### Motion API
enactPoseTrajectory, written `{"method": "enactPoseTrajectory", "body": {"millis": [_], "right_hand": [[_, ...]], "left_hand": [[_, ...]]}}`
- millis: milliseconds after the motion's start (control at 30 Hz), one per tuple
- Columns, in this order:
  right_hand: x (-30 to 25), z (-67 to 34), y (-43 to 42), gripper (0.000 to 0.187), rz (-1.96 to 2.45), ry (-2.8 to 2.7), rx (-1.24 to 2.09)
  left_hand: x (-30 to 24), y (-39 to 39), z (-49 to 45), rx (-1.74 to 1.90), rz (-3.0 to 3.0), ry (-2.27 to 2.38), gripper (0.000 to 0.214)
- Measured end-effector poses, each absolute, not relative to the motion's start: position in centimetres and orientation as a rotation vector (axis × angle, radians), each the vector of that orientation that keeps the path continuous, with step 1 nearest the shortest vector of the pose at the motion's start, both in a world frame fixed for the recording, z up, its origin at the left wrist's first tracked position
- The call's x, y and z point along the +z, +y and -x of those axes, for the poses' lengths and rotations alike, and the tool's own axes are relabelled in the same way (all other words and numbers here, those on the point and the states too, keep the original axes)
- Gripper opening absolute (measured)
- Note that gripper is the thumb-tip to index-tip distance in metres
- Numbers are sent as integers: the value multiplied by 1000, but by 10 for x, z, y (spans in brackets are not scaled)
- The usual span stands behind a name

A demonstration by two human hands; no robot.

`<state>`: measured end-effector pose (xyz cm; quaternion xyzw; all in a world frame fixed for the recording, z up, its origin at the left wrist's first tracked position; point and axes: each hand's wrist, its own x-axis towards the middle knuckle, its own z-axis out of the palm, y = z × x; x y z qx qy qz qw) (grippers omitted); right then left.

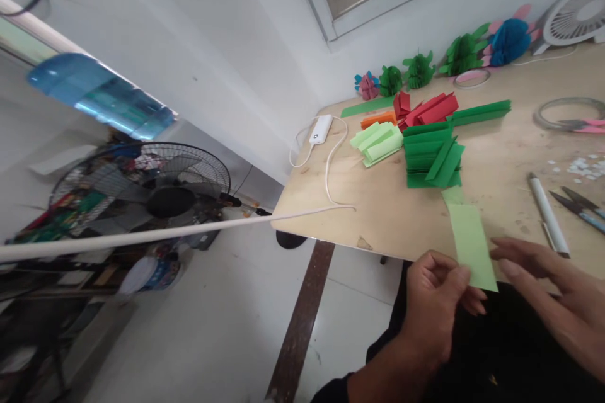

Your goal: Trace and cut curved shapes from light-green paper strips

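My left hand (pixel 432 302) pinches the near end of a light green paper strip (pixel 470 239) at the front edge of the wooden table (pixel 368 214). My right hand (pixel 558 293) rests beside the strip with its fingers stretched out flat, the fingertips touching the strip's right edge. The strip's far end lies on the table and points toward a stack of dark green folded papers (pixel 432 154).
Light green (pixel 378 143), red (pixel 428 108) and orange (pixel 378 118) folded papers lie farther back. Paper flowers (pixel 418 69) line the wall. A white pen (pixel 548 214), scissors (pixel 579 204), tape rings (pixel 567 112), a power bank (pixel 321 128) with cable and a small fan (pixel 581 12) are there. A floor fan (pixel 155 195) stands left.
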<state>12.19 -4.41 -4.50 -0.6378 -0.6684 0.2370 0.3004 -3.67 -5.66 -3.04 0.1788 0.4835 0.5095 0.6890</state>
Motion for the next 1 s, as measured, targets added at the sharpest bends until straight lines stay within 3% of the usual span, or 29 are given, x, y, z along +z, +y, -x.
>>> {"method": "enactPoseTrajectory", "body": {"millis": [100, 300, 400, 500, 567, 833, 1000], "right_hand": [[-37, -100, -46, 46, 1657, -1521, 904], [-34, -95, -41, 58, 1694, -1330, 1040], [-35, -91, -36, 61, 1689, -1321, 1086], [-37, -86, -29, 64, 1685, -1316, 1130], [-39, -83, -23, 65, 1666, -1334, 1142], [-42, -73, -4, 62, 1581, -1507, 1189], [-37, -97, -8, 51, 1694, -1644, 934]], "left_hand": [[-34, -64, 29, 1118, -425, 1033, 38], [-39, -70, 45, 1154, -744, 1263, 22], [-42, -64, 65, 1286, -1471, 1510, 16], [-48, -51, 79, 1352, -2270, 1472, 36], [-53, -42, 83, 1305, -2548, 1463, 34], [-72, -19, 88, 1243, -2704, 1357, 22], [-79, -13, 91, 1039, -2674, 1350, 25]]}}
